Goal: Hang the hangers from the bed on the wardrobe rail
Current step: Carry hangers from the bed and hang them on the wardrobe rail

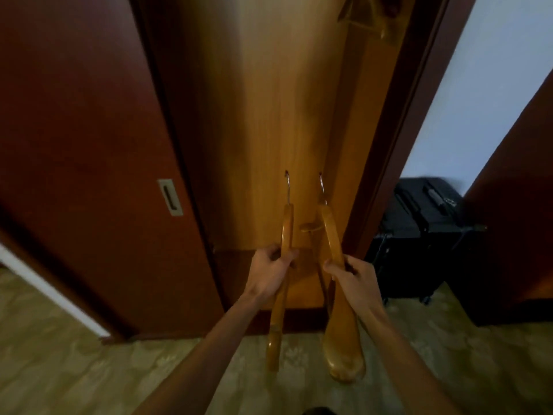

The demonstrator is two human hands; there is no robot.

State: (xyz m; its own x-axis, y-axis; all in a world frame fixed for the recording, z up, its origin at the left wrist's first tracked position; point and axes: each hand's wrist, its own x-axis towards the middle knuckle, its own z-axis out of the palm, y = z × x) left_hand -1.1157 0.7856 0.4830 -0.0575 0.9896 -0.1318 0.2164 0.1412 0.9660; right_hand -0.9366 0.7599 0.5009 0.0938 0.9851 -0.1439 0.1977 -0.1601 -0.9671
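In the head view, two wooden hangers are held out in front of the open wardrobe (pixel 269 115); the left hanger (pixel 284 265) is grasped by the left hand (pixel 270 272), whose fingers are curled round the wood about halfway along, and its metal hook (pixel 287 182) is pointed upward toward the wardrobe's interior; the right hanger (pixel 336 280), the broader of the two, is gripped in the same way by the right hand (pixel 353 278), with its hook (pixel 321 184) likewise raised; the two hangers are kept side by side, near each other but apart, edge-on to the camera, their lower ends over the patterned carpet (pixel 89 369). Another wooden hanger (pixel 362 19) is seen blurred at the top of the wardrobe, to the right; the rail itself cannot be made out. A dark red sliding door (pixel 83 145) with a recessed metal handle (pixel 170 197) is seen to the left; a black suitcase (pixel 419 232) is stood on the floor to the right, beside the wardrobe frame, below a pale wall (pixel 478 100).
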